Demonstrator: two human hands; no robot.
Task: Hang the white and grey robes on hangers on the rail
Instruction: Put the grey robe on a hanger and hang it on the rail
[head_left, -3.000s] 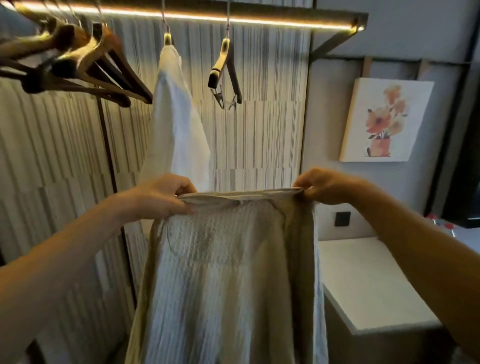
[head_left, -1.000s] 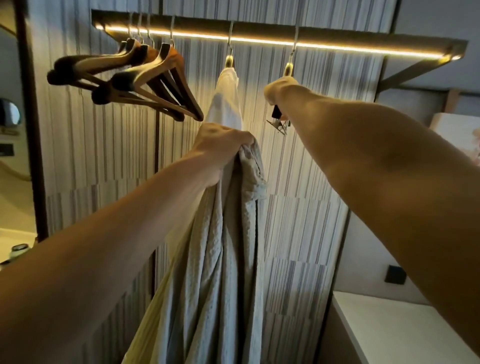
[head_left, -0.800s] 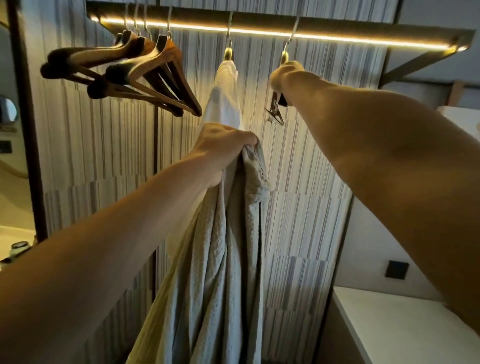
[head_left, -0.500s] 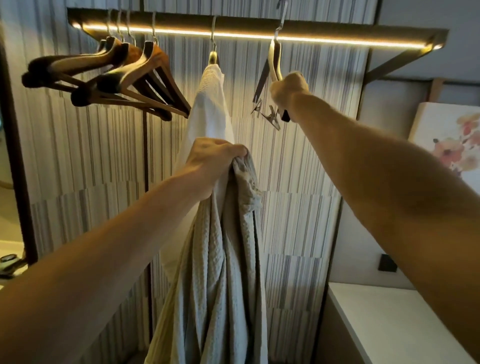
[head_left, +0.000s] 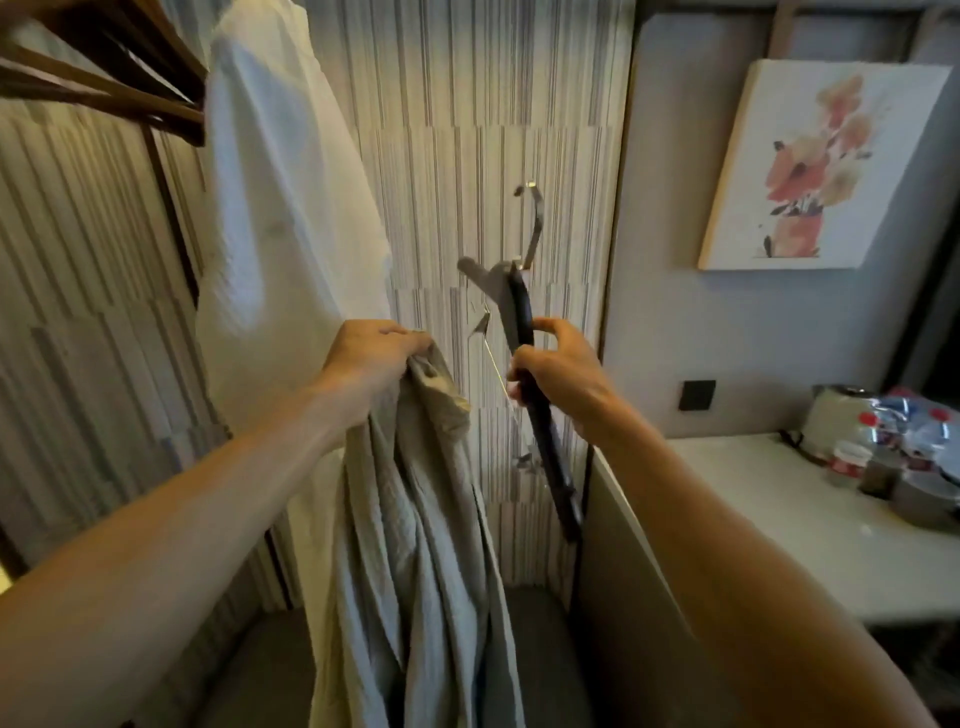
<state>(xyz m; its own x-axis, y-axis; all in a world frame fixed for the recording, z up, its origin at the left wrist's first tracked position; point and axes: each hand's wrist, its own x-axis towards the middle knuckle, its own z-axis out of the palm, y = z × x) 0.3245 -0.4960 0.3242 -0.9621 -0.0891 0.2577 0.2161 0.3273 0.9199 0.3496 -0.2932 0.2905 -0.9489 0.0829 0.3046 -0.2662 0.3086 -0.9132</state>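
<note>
The grey robe (head_left: 415, 561) hangs bunched from my left hand (head_left: 371, 356), which grips it at the collar. My right hand (head_left: 558, 376) holds a dark wooden hanger (head_left: 540, 415) with a metal hook and clips, edge-on and tilted, just right of the robe's collar and off the rail. The white robe (head_left: 283, 208) hangs at the upper left behind my left hand. The rail itself is out of frame above.
Several empty wooden hangers (head_left: 104, 67) jut from the top left. A striped wall panel (head_left: 493, 130) stands behind. To the right is a white counter (head_left: 779, 519) with a kettle and packets (head_left: 883, 441), and a flower painting (head_left: 821, 166) on the wall.
My right hand has lifted the hanger off the rail and brought it down to chest height beside the grey robe. The view has tilted down, so the rail is out of sight.
</note>
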